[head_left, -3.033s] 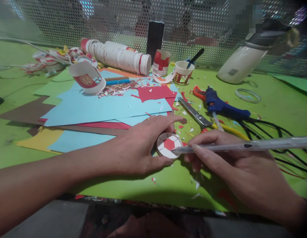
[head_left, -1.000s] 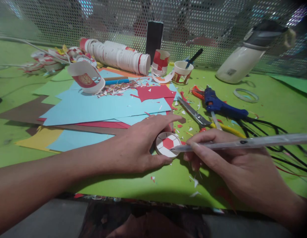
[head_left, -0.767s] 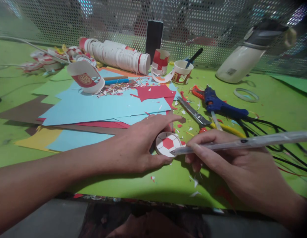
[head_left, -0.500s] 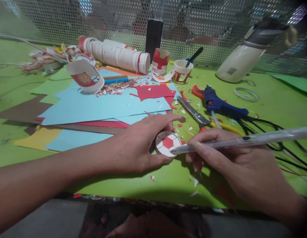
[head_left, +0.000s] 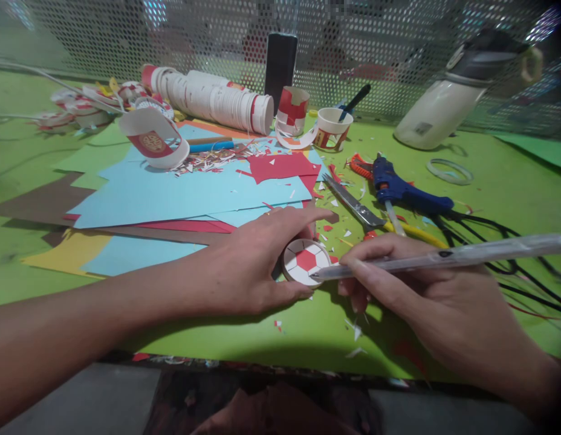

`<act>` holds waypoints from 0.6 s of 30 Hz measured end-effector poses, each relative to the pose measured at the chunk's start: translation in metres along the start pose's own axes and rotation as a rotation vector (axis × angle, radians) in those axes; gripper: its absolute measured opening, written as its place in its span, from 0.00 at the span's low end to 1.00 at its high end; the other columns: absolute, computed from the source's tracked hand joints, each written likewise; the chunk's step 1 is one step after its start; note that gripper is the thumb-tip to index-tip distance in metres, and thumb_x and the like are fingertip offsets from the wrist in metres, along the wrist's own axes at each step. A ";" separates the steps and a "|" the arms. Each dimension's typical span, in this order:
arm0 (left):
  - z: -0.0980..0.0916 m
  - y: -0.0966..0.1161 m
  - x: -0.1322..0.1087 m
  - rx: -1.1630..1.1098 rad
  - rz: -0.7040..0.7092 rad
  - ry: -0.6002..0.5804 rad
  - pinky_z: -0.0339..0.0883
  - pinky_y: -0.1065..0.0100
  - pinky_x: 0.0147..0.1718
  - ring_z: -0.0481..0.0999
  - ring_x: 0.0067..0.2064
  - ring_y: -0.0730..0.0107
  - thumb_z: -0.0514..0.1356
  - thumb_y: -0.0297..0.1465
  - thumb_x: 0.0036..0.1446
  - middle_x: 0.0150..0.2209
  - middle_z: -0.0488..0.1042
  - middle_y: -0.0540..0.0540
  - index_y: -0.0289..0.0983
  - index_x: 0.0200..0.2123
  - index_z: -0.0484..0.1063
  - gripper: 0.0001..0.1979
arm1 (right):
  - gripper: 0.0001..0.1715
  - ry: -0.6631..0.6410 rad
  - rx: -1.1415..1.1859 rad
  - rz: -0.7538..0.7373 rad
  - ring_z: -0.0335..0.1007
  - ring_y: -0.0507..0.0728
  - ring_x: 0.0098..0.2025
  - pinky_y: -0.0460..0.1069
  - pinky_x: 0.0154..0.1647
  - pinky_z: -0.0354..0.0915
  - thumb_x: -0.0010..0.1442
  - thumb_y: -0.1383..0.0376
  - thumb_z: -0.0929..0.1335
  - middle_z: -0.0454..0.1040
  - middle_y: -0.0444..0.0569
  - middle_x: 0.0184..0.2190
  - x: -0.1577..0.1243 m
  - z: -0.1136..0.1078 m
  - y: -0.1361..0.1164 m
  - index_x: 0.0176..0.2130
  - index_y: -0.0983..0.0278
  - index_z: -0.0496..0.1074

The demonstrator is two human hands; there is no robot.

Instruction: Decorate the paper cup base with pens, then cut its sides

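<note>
A small round white disc [head_left: 306, 261] with a red centre patch and drawn lines lies on the green table [head_left: 498, 181]. My left hand [head_left: 257, 266] grips its rim between thumb and forefinger, holding it flat. My right hand [head_left: 425, 296] is closed on a clear pen [head_left: 444, 258], whose tip rests on the disc's lower right edge.
Blue, red, brown and yellow paper sheets [head_left: 181, 193] lie at left. Behind them are stacked paper cups [head_left: 212, 99], a cut cup [head_left: 153, 139] and a cup [head_left: 334, 128]. Scissors [head_left: 353, 205], a blue glue gun [head_left: 405, 190], black cables [head_left: 502, 241], a tape ring [head_left: 445, 171] and a white bottle [head_left: 444, 106] are at right.
The pen tip has shifted slightly along the disc's lower right edge. My left hand has stayed on the disc. The view has drifted a little.
</note>
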State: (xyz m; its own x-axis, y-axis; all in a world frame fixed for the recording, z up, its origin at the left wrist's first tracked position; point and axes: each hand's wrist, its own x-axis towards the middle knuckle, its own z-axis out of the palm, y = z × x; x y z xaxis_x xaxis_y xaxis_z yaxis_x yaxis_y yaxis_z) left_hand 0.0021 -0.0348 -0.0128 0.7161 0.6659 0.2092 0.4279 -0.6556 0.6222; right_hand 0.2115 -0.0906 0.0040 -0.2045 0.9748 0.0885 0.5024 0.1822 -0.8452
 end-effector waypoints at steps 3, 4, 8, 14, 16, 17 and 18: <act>0.000 0.000 0.000 0.001 -0.006 -0.005 0.67 0.58 0.52 0.71 0.52 0.58 0.64 0.33 0.51 0.53 0.70 0.44 0.44 0.61 0.58 0.34 | 0.08 -0.008 0.022 0.003 0.72 0.49 0.22 0.41 0.21 0.69 0.63 0.63 0.66 0.75 0.40 0.21 -0.001 0.000 0.001 0.31 0.60 0.73; 0.000 0.000 0.000 -0.001 -0.008 -0.005 0.67 0.58 0.51 0.71 0.52 0.59 0.64 0.33 0.51 0.53 0.70 0.44 0.44 0.61 0.58 0.34 | 0.08 -0.003 0.035 0.002 0.72 0.49 0.22 0.41 0.21 0.69 0.63 0.63 0.66 0.75 0.40 0.21 -0.001 0.001 0.002 0.31 0.59 0.73; 0.000 0.000 -0.001 -0.010 0.000 0.000 0.67 0.59 0.52 0.72 0.51 0.60 0.64 0.33 0.52 0.52 0.71 0.44 0.44 0.62 0.57 0.35 | 0.07 0.009 0.068 0.003 0.72 0.49 0.22 0.41 0.22 0.69 0.62 0.63 0.67 0.75 0.40 0.21 -0.002 0.002 0.003 0.32 0.59 0.73; 0.001 -0.002 -0.002 -0.010 0.035 0.032 0.66 0.61 0.52 0.72 0.51 0.61 0.64 0.32 0.53 0.53 0.71 0.44 0.43 0.63 0.55 0.35 | 0.08 0.021 0.076 0.023 0.72 0.50 0.22 0.43 0.21 0.70 0.62 0.61 0.67 0.75 0.42 0.21 -0.001 0.001 0.001 0.31 0.61 0.73; 0.001 -0.002 -0.003 -0.013 0.044 0.038 0.66 0.60 0.52 0.72 0.52 0.61 0.64 0.32 0.53 0.54 0.70 0.43 0.44 0.63 0.54 0.36 | 0.08 0.034 0.081 0.022 0.72 0.51 0.22 0.43 0.21 0.70 0.62 0.61 0.67 0.75 0.43 0.21 -0.001 0.002 0.001 0.32 0.61 0.73; 0.001 -0.002 -0.003 -0.014 0.052 0.041 0.66 0.60 0.52 0.72 0.53 0.60 0.63 0.32 0.54 0.54 0.70 0.42 0.43 0.64 0.54 0.36 | 0.08 0.036 0.077 0.017 0.72 0.51 0.22 0.43 0.21 0.70 0.62 0.61 0.67 0.75 0.42 0.21 -0.001 0.002 0.002 0.32 0.60 0.73; 0.001 -0.002 -0.003 -0.013 0.060 0.043 0.66 0.60 0.53 0.71 0.53 0.60 0.63 0.31 0.54 0.55 0.70 0.42 0.43 0.64 0.54 0.35 | 0.08 0.036 0.069 0.011 0.72 0.51 0.22 0.43 0.21 0.70 0.62 0.61 0.67 0.75 0.42 0.21 -0.001 0.002 0.002 0.32 0.60 0.73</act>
State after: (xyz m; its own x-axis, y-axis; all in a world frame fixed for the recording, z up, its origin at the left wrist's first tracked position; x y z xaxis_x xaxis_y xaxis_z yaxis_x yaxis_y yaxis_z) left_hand -0.0003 -0.0360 -0.0159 0.7157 0.6404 0.2785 0.3775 -0.6903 0.6172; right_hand 0.2109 -0.0914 0.0015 -0.1678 0.9811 0.0966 0.4456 0.1629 -0.8803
